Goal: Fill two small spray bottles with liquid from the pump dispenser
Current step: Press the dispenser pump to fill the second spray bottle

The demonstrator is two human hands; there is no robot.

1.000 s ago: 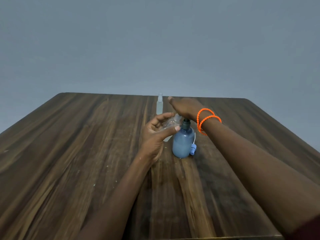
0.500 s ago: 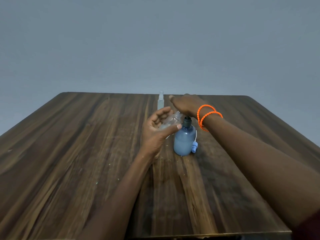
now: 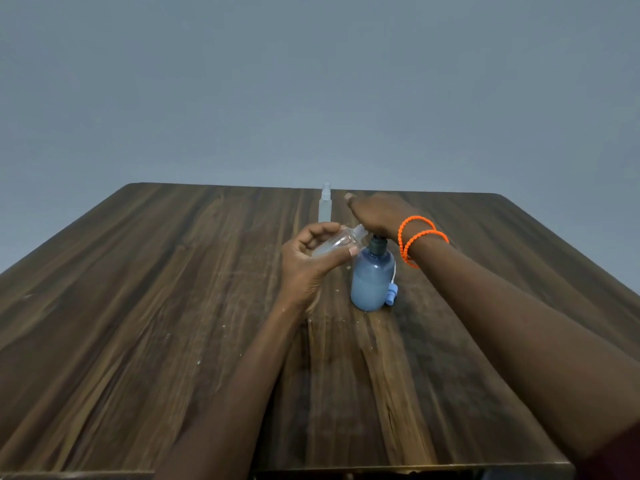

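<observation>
A blue pump dispenser [image 3: 372,280] stands upright near the middle of the wooden table [image 3: 138,306]. My right hand [image 3: 377,211], with orange bead bracelets on its wrist, lies flat on the dispenser's dark pump head, fingers straight. My left hand [image 3: 308,265] grips a small clear spray bottle [image 3: 341,240], tilted with its open neck up against the pump spout under my right palm. A little clear liquid sits in that bottle. A second small spray bottle [image 3: 325,206] with its cap on stands upright further back.
A small blue spray cap [image 3: 392,295] with a thin white tube lies against the dispenser's right side. The table's far edge runs just behind the capped bottle, with a plain grey wall beyond. White specks dot the wood.
Both hands, the tilted bottle and the dispenser keep the same arrangement. Only the camera view has shifted slightly.
</observation>
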